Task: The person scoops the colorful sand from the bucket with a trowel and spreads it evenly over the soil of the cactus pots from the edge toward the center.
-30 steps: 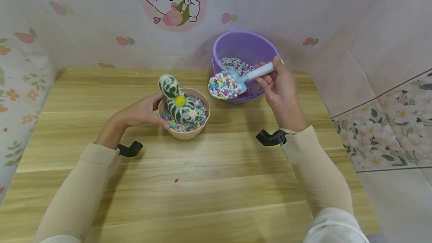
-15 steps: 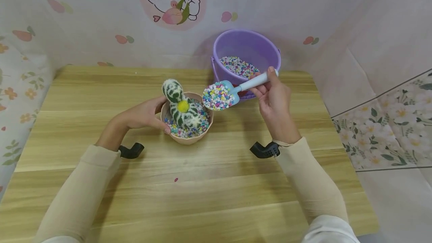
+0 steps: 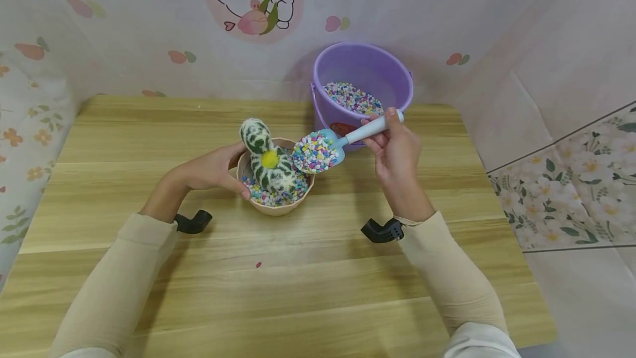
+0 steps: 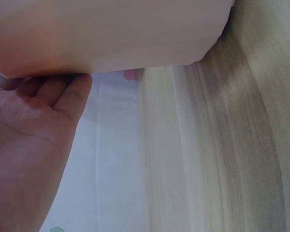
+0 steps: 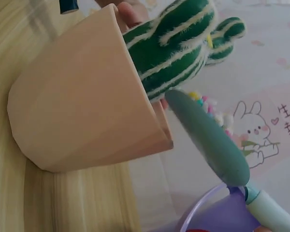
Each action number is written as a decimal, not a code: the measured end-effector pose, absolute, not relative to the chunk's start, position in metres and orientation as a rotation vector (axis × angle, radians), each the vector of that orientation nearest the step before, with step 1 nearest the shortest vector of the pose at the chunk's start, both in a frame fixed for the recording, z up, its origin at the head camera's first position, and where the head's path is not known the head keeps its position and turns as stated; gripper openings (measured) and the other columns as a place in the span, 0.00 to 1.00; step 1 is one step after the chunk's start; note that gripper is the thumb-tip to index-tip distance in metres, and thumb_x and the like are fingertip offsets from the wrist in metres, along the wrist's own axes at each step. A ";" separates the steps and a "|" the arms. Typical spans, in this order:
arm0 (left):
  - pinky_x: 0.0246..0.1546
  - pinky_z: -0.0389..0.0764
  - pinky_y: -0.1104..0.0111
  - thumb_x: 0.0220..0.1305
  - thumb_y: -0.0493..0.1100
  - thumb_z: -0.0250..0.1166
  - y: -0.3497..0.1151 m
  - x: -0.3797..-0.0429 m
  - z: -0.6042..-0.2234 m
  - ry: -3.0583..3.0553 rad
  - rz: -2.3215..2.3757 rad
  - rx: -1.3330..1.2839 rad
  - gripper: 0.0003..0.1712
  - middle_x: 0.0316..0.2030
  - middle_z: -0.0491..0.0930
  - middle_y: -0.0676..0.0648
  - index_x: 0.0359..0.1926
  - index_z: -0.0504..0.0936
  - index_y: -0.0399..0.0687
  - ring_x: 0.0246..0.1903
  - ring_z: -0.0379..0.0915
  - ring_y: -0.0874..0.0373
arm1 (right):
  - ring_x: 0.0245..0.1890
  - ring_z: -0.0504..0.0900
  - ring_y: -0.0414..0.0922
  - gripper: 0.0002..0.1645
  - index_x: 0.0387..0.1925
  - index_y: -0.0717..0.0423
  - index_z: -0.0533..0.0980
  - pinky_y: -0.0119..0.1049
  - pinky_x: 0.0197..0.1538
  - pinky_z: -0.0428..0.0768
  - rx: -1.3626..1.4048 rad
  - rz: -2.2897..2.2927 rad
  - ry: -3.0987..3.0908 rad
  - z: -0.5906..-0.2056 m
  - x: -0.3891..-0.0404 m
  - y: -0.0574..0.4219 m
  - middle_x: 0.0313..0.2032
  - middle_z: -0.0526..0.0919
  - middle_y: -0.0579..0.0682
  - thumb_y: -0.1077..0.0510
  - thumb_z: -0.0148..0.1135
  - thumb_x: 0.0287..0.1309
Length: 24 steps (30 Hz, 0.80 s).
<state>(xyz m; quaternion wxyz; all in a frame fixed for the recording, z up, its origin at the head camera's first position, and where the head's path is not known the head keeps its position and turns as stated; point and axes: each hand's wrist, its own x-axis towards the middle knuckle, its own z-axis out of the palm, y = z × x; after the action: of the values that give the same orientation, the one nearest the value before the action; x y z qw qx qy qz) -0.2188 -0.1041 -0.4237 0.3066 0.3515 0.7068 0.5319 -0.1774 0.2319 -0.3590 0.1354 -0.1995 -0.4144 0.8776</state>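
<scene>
A peach-coloured faceted flowerpot (image 3: 276, 210) stands on the table, holding a fuzzy green-and-white cactus (image 3: 268, 167) with a yellow pompom and small coloured pebbles. My left hand (image 3: 215, 170) grips the pot by its left rim; in the left wrist view the fingers (image 4: 70, 94) lie against the pot's wall. My right hand (image 3: 397, 153) holds a small light-blue shovel (image 3: 335, 145) by its pale handle. Its blade carries a heap of multicoloured pebbles (image 3: 314, 152) and overlaps the pot's right rim. From the right wrist view, the blade's underside (image 5: 208, 137) slants beside the cactus, just over the pot's rim.
Behind the shovel a purple bucket (image 3: 328, 65) stands against the patterned cloth wall (image 3: 149, 15), partly filled with similar pebbles. One pink pebble (image 3: 258, 264) lies on the wooden table (image 3: 298, 303) in front. Black camera mounts (image 3: 194, 221) sit at both wrists.
My right hand has brought the loaded shovel left and toward me, from in front of the bucket to the pot's right rim. The pot has shifted slightly right and nearer with my left hand.
</scene>
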 end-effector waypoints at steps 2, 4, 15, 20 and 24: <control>0.71 0.50 0.50 0.46 0.35 0.78 -0.104 -0.219 -0.424 1.868 1.410 0.929 0.58 0.69 0.59 0.41 0.73 0.51 0.38 0.71 0.50 0.47 | 0.29 0.88 0.51 0.18 0.46 0.68 0.75 0.43 0.35 0.84 -0.561 2.528 -1.199 -0.360 -0.177 0.229 0.27 0.85 0.58 0.55 0.60 0.65; 0.71 0.50 0.50 0.46 0.35 0.78 -0.104 -0.218 -0.424 1.871 1.410 0.931 0.58 0.69 0.59 0.41 0.73 0.51 0.38 0.71 0.50 0.47 | 0.29 0.88 0.50 0.17 0.44 0.69 0.75 0.42 0.35 0.84 -0.548 2.512 -1.203 -0.360 -0.177 0.227 0.26 0.85 0.58 0.56 0.60 0.65; 0.71 0.49 0.49 0.46 0.35 0.78 -0.104 -0.219 -0.422 1.867 1.404 0.925 0.59 0.69 0.59 0.40 0.73 0.51 0.38 0.71 0.49 0.45 | 0.29 0.88 0.50 0.17 0.41 0.70 0.77 0.41 0.34 0.84 -0.489 2.497 -1.215 -0.362 -0.177 0.225 0.27 0.84 0.59 0.56 0.62 0.63; 0.72 0.49 0.50 0.46 0.35 0.78 -0.104 -0.220 -0.422 1.867 1.395 0.919 0.59 0.70 0.58 0.40 0.73 0.51 0.38 0.72 0.49 0.46 | 0.29 0.87 0.50 0.16 0.41 0.69 0.78 0.41 0.36 0.84 -0.468 2.490 -1.231 -0.361 -0.178 0.222 0.28 0.84 0.59 0.56 0.62 0.63; 0.71 0.50 0.50 0.46 0.35 0.78 -0.103 -0.219 -0.422 1.871 1.391 0.929 0.58 0.69 0.59 0.41 0.73 0.51 0.38 0.71 0.50 0.46 | 0.27 0.87 0.50 0.16 0.41 0.69 0.79 0.42 0.36 0.85 -0.464 2.475 -1.243 -0.360 -0.179 0.220 0.26 0.83 0.59 0.56 0.62 0.63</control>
<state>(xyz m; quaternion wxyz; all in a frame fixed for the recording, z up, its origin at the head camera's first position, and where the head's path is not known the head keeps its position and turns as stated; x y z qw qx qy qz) -0.2195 -0.1031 -0.4223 0.3108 0.3520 0.7086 0.5267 -0.1789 0.2197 -0.3597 0.1660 -0.1628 -0.4367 0.8691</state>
